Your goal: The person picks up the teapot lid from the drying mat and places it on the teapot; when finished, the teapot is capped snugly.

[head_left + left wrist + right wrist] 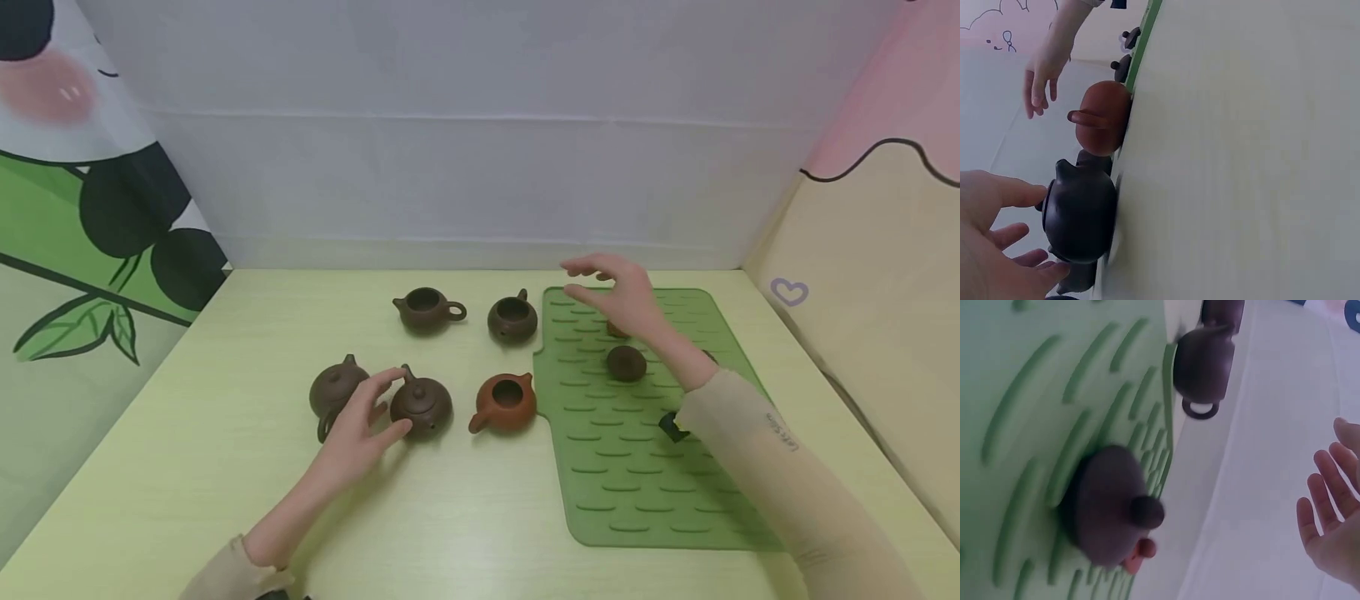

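In the head view, the left hand (pixel 360 433) has its fingers and thumb spread beside a lidded dark teapot (pixel 422 418), which stands on the table (pixel 450 508) between another lidded pot (pixel 333 390) and a reddish-brown pot (pixel 513 408). The right hand (pixel 628 302), loosely extended and holding nothing, hovers above a green mat (pixel 592 521).

In the left wrist view, the left thumb and fingers part around the lidded dark teapot; contact is hard to tell.

In the right wrist view, the right hand's relaxed fingers are well apart from a dark lid (pixel 1107 509) on the mat.

Smooth, matt clay-like teapots (pixel 423 410), ridged rubbery mat (pixel 611 450), cloth sleeves (pixel 787 483)
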A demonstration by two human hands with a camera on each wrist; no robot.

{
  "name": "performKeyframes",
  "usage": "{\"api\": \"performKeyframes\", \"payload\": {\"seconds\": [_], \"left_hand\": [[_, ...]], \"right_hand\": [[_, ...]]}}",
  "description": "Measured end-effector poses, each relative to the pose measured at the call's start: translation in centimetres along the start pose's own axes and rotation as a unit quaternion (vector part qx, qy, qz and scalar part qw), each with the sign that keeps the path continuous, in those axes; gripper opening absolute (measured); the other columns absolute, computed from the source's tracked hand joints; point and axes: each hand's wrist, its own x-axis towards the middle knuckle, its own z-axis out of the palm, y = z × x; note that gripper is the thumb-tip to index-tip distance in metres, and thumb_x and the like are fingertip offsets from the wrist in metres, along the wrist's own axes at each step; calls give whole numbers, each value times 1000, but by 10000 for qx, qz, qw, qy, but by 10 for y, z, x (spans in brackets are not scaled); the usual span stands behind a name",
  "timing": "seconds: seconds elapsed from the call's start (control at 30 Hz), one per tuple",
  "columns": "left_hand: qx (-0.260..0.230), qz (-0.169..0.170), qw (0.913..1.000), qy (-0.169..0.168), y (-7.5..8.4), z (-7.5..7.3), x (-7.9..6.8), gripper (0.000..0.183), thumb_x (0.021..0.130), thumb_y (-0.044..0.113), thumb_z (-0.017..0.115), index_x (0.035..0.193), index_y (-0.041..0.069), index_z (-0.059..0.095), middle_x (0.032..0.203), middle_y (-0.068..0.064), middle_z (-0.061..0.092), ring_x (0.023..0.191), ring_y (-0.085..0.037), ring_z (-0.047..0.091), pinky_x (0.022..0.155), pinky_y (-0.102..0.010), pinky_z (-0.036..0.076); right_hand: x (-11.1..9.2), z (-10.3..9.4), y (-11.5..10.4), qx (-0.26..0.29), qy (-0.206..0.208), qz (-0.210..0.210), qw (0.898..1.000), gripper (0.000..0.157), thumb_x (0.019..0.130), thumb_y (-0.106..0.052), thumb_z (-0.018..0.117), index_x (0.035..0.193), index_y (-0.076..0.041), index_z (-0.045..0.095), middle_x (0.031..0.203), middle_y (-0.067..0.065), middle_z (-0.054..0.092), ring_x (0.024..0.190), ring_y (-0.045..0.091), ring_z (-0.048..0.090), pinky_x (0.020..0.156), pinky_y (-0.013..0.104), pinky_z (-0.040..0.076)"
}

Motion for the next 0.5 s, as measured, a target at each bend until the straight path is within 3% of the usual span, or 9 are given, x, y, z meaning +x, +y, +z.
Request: {"api": "performKeyframes", "payload": {"seconds": [0.17,0.3,0.43,0.5], "left_hand": [[174,438,9983,335,16,5,5,62,90,3,69,146,11,43,155,-14,39,146,-34,35,118,-55,31],[497,859,9941,438,29,12,11,63,87,6,73,144,14,47,153,-8,45,138,-29,47,115,-51,37],[414,1306,9904,163,40,20,20,63,87,6,73,144,11,48,150,-7,47,133,-28,54,109,-42,46],[240,1361,9903,-111,44,24,26,64,87,7,74,145,11,46,149,-7,47,133,-28,53,106,-40,49]], "right_hand": [[-7,-9,19,73,198,322,9993,35,92,-21,72,125,-14,68,118,9,71,108,25,62,95,47,50],[-12,-13,34,120,329,475,9983,34,93,-22,70,126,-14,68,118,9,71,108,26,60,95,49,48],[-17,-16,47,88,442,590,9972,34,93,-23,70,126,-16,68,117,9,71,106,26,59,93,42,48],[-19,-18,51,75,465,622,9970,33,93,-21,70,126,-16,68,116,10,72,105,25,60,92,37,47]]}}
